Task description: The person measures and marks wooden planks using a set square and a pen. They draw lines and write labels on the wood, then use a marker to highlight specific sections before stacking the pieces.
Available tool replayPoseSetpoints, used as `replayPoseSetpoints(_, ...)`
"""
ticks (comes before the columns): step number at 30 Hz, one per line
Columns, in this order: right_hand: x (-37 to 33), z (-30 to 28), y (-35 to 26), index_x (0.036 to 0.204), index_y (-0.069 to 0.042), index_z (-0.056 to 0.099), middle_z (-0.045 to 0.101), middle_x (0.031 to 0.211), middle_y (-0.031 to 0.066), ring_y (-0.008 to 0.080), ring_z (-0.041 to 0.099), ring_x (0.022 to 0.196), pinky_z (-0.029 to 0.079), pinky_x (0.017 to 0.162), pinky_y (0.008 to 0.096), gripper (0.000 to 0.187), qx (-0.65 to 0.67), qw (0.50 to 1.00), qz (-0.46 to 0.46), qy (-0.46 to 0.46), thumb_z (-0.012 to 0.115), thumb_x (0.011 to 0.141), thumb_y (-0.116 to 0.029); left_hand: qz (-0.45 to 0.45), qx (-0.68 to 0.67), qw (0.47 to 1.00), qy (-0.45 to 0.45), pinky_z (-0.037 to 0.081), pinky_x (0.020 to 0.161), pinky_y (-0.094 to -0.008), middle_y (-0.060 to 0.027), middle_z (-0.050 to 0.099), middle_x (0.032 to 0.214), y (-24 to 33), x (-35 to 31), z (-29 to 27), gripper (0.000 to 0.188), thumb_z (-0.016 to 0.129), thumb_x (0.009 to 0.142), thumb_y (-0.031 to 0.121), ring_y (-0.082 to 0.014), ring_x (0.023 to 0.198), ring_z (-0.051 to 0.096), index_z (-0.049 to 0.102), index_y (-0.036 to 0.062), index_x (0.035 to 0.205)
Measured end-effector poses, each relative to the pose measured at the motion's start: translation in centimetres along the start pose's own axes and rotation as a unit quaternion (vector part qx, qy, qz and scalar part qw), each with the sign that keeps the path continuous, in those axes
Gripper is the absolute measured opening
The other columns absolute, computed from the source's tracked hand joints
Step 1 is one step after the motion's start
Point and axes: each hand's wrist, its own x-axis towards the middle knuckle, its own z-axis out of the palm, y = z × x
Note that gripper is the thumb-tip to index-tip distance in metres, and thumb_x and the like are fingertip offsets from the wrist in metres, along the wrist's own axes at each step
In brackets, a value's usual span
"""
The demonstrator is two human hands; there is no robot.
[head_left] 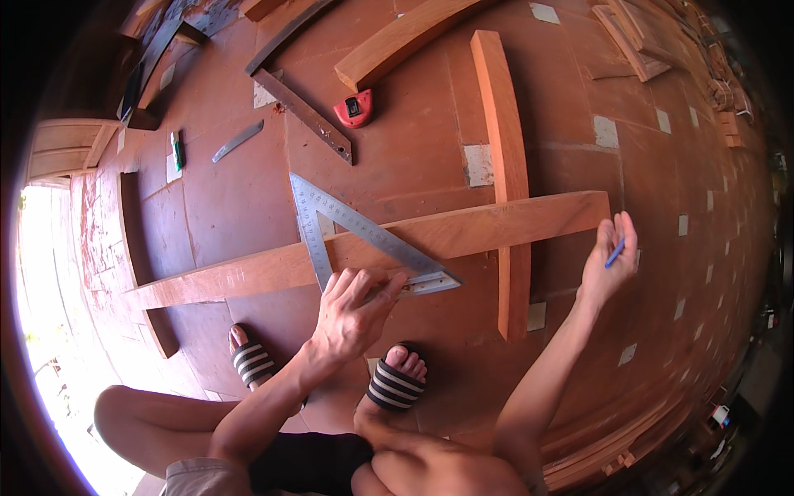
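Note:
A long wooden beam (480, 230) runs left to right in front of me. Across it lies a metal triangle square (364, 230), its thick edge along the beam's near side. My left hand (351, 314) is closed on that thick edge. At the beam's right end is my right hand (608, 263), palm turned up, with a blue pen or pencil (614, 254) held against the fingers. Its fingertips are beside the beam's end; whether they touch it I cannot tell.
Two crosswise timbers, one at right (504, 165) and one at left (132, 223), lie under the beam. Beyond it are a red tape measure (354, 108), a carpenter's square (306, 116), a curved blade (238, 141) and a green-and-white marker (176, 151). My sandalled feet (399, 376) are close by.

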Motion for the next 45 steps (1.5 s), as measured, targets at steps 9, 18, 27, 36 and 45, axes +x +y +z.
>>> replayPoseSetpoints(9,-5.8,1.7,-7.4,0.139,0.000,0.073,0.074,0.097,0.0108,0.0205,0.070,0.093,0.057,0.096,0.0422,0.061,0.082,0.991,-0.027,-0.106,0.038,0.120,-0.045,0.017,0.025,0.999,-0.016,0.048,0.076,-0.0369,-0.0030,0.064,0.106,-1.1,0.9,0.0,0.050,0.083,0.074,0.005,-0.0211,0.090,0.062,0.081,0.0117,0.124)
replayPoseSetpoints(18,-9.1,5.0,-11.1,0.107,0.005,0.079,0.078,0.090,0.0098,0.0115,0.069,0.074,0.053,0.066,0.0267,0.016,0.121,0.897,-0.055,-0.422,0.077,0.102,-0.010,0.002,0.000,0.999,-0.046,0.048,0.077,-0.0351,-0.0005,0.063,0.106,-0.7,2.2,-0.3,0.052,0.083,0.074,0.005,-0.0192,0.090,0.060,0.081,0.0115,0.125)
replayPoseSetpoints(27,-10.1,6.7,-12.0,0.101,0.007,0.076,0.079,0.091,0.0087,0.0088,0.073,0.080,0.056,0.068,0.0235,0.015,0.109,0.875,-0.008,-0.471,0.081,0.099,-0.007,-0.006,-0.006,0.999,-0.047,0.047,0.076,-0.0339,0.0009,0.064,0.106,-0.5,2.6,-0.2,0.048,0.085,0.074,0.006,-0.0171,0.091,0.060,0.083,0.0114,0.121)
replayPoseSetpoints(36,-10.1,7.1,-12.3,0.100,0.003,0.080,0.079,0.090,0.0118,0.0131,0.073,0.077,0.056,0.068,0.0277,0.012,0.085,0.884,-0.043,-0.458,0.085,0.095,-0.006,-0.008,-0.014,0.999,-0.042,0.046,0.074,-0.0338,0.0015,0.064,0.105,-0.5,2.8,-0.2,0.049,0.086,0.072,0.007,-0.0165,0.091,0.060,0.083,0.0104,0.121)
replayPoseSetpoints(45,-10.2,7.4,-12.2,0.103,0.003,0.081,0.079,0.093,0.0118,0.0140,0.073,0.080,0.057,0.071,0.0285,0.011,0.094,0.878,-0.057,-0.466,0.085,0.094,0.000,-0.006,-0.013,0.999,-0.036,0.046,0.073,-0.0338,0.0012,0.064,0.104,-0.3,3.2,-0.2,0.043,0.088,0.075,0.007,-0.0167,0.089,0.061,0.083,0.0099,0.118)
